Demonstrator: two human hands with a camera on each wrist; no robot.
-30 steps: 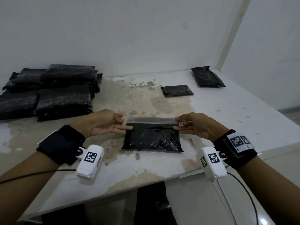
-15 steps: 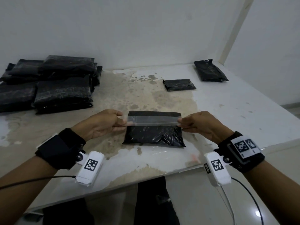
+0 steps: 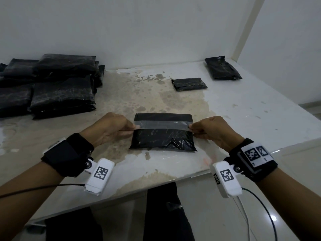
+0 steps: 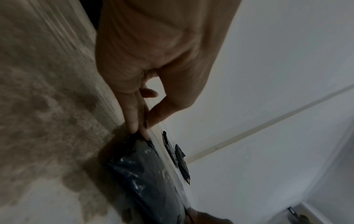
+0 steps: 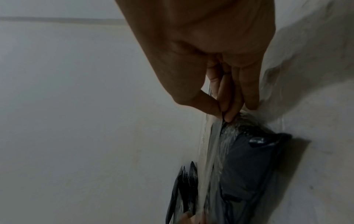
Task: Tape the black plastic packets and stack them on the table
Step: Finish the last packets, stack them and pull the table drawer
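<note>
Gripping: clear tape strip is pinched taut by left hand and right hand.
Packet: glossy, crinkled black plastic packet, rectangular.

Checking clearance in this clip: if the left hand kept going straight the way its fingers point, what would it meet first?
The left hand points right along the clear tape strip it pinches, so it would slide over the black packet under the strip first, then probably meet the right hand pinching the other end. Height above the packet is unclear.

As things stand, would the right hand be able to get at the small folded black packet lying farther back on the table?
Probably yes, but not right now: the right hand pinches one end of the clear tape strip. Once that end is freed, only bare table lies between it and the small folded packet.
</note>
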